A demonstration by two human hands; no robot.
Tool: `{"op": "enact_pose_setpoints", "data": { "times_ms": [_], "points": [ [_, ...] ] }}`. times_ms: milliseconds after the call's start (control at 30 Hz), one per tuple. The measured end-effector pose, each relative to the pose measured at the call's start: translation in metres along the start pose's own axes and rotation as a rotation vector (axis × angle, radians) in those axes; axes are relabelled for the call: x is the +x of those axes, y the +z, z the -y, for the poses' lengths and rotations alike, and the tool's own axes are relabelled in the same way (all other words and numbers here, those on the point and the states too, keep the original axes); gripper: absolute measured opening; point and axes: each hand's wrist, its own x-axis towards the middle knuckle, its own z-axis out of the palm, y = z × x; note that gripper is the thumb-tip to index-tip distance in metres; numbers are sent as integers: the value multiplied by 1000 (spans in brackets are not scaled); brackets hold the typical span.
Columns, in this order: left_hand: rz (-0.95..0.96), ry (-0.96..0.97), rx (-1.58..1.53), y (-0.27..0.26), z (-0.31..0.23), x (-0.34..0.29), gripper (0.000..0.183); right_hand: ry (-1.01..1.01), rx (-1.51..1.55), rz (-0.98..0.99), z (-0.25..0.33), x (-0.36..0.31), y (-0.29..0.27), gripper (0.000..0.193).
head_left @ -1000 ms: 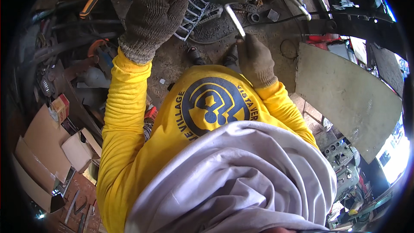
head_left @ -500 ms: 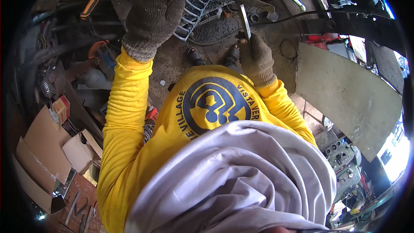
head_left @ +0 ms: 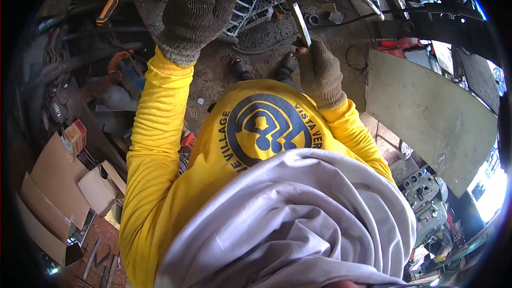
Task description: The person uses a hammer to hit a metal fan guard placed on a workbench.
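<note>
My left hand (head_left: 198,18), in a dark knit work glove, is at the upper left with its fingers closed at the edge of a metal grille (head_left: 246,4) made of curved rods and short crossbars. Its fingertips are partly hidden behind the glove. My right hand (head_left: 321,74), gloved the same way, is closed around a flat, light metal bar (head_left: 302,25), which points up toward the grille. A darker metal piece (head_left: 304,0) crosses just beyond the bar's upper end; whether they touch I cannot tell.
An orange and black power tool (head_left: 113,2) lies at the upper left. A large metal sheet (head_left: 429,120) leans on the right, above machinery (head_left: 426,202). Opened cardboard boxes (head_left: 56,181) stand at the lower left. A thin cable (head_left: 266,50) crosses the dirty floor near my feet.
My left hand has shifted slightly right, and the grille has tilted, its right rod ends now lower. My right hand and the bar have moved only a little.
</note>
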Motion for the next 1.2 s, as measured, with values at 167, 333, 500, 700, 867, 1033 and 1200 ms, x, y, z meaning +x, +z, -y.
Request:
{"op": "enact_pose_setpoints", "data": {
  "times_ms": [167, 333, 500, 700, 867, 1033, 1200],
  "points": [
    [44, -24, -55, -2, -8, 6, 43, 1, -66, -107, 5, 2, 8, 18],
    [42, 34, 103, -1, 4, 0, 44, 99, -119, 81, -6, 13, 13, 20],
    [42, -43, -9, -2, 3, 4, 46, 64, -20, -48, 3, 6, 9, 22],
    [57, -61, 60, -1, 6, -1, 43, 65, -4, 12, -5, 11, 10, 24],
    [-12, 4, 10, 3, 11, -3, 41, 216, -44, 8, 8, 5, 8, 24],
    [-16, -15, -31, 0, 6, 4, 41, 105, -102, 63, -7, 6, 11, 24],
    [-36, -26, -125, -3, -4, 12, 42, -45, -75, -80, -9, -1, 17, 22]
  ]
}}
